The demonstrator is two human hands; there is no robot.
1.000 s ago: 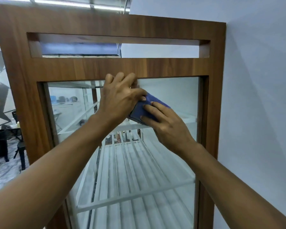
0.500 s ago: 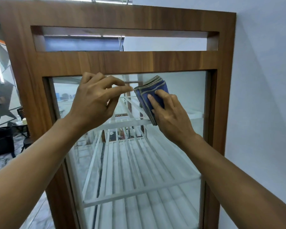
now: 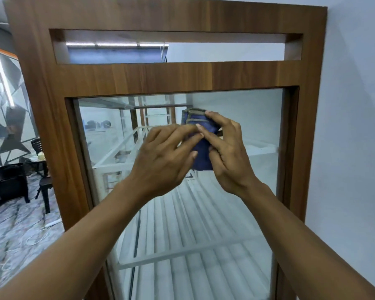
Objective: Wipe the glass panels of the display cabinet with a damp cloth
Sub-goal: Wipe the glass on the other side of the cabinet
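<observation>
While refolding: 
Left hand (image 3: 162,161): now rejoining, pinching cloth (image 3: 200,135) edge, no longer apart.
Right hand (image 3: 227,154): gripping folded cloth, held near upper glass panel (image 3: 247,118).
Meaning: wiping pausing, likely resuming shortly.

Stuff spotted off to the sides

A plain white wall (image 3: 353,126) is seen on the right, a black-and-grey geometric wall panel (image 3: 2,135) at far left, dark chairs (image 3: 11,182) below it, and white cables (image 3: 39,232) strewn over the marbled floor (image 3: 13,239).
</observation>
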